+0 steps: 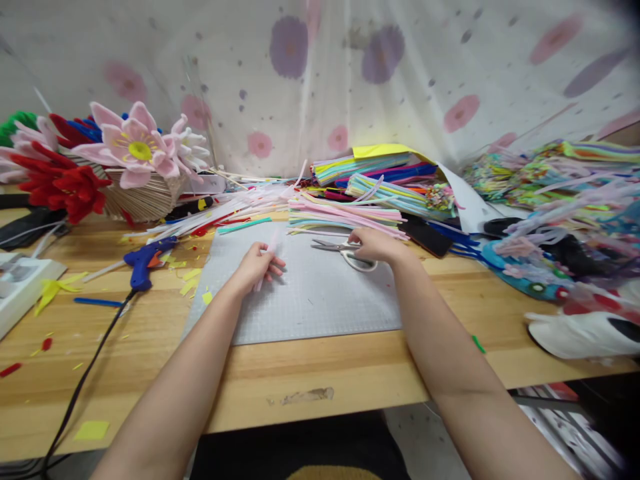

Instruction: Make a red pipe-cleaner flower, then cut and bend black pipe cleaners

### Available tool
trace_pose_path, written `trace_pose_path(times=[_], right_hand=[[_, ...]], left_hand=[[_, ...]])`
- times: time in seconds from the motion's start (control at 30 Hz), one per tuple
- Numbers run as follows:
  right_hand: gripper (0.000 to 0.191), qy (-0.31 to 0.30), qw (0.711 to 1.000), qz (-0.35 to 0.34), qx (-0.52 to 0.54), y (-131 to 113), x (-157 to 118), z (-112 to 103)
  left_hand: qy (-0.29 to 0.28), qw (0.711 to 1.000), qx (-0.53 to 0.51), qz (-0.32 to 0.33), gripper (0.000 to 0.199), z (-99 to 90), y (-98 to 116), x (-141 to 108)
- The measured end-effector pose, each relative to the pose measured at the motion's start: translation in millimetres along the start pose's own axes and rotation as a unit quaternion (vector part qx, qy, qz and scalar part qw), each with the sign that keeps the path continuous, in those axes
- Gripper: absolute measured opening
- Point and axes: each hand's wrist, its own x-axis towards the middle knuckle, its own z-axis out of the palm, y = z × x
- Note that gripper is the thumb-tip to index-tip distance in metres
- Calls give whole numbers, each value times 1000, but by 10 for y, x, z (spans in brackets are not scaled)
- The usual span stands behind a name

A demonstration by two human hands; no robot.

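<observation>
Left hand (259, 265) and right hand (373, 245), 2 forearms (187, 367) behind them: all bare; black clothing (300, 445) below the hands, mustard-brown patch (333, 473).

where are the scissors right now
In the head view, the scissors are in the right half of the grey mat, toward its far edge, blades pointing left and handles at the right hand.

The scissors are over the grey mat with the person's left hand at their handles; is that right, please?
Not the left hand: the head view shows the right hand at the handles of the scissors, which are over the grey mat.
</observation>
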Motion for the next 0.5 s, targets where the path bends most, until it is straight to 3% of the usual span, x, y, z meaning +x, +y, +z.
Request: trace_pose_path(times=[0.17,0.3,0.4,0.5], right_hand=[[46,-27,996,-14,-90,33,-81,80],[42,-44,994,-11,-99,-4,-101,79],[33,-51,999,-12,-13,47,-98,41],[32,-52,975,-52,207,90,-73,41]], left_hand=[[-5,999,33,-10,16,12,-6,-12],[-19,998,60,13,11,-4,-34,0],[-9,994,99,52,12,-9,-47,10],[29,990,119,74,12,7,-40,2]])
